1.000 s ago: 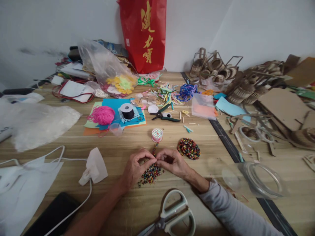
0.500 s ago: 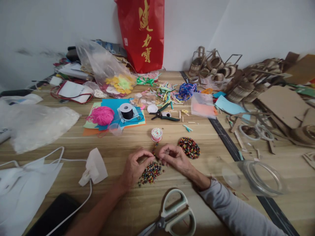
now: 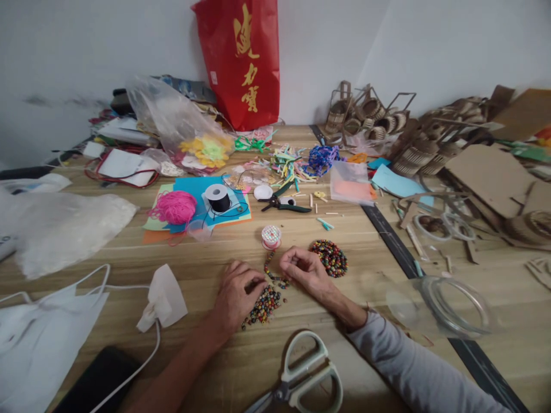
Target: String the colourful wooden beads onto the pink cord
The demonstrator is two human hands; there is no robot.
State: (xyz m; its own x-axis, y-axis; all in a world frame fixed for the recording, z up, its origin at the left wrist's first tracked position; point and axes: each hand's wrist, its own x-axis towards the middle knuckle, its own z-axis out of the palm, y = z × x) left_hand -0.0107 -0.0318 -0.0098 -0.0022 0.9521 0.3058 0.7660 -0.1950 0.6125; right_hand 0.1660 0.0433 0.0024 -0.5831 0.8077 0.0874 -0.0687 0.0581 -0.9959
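Note:
My left hand (image 3: 239,293) is at the upper left edge of a pile of small multicoloured beads (image 3: 264,305). Its fingers are curled, with thumb and forefinger close together; anything between the tips is too small to make out. My right hand (image 3: 307,272), just above and right of the pile, pinches the end of a thin beaded string (image 3: 268,266). This string curves down from a small spool (image 3: 271,236) and bends toward the right fingertips. A coil of strung beads (image 3: 329,258) lies beside my right hand, apart from the fingers.
Large scissors (image 3: 305,373) lie near the front edge. Behind are pliers (image 3: 284,203), a black thread spool (image 3: 217,198) and pink yarn (image 3: 174,207). Clear tubing (image 3: 456,307) lies right, a white cable (image 3: 157,344) left. Small woven baskets (image 3: 374,112) stand at the back.
My left hand has drawn away from the right hand, down to the bead pile. More of the beaded string shows between the hands. The view has shifted slightly.

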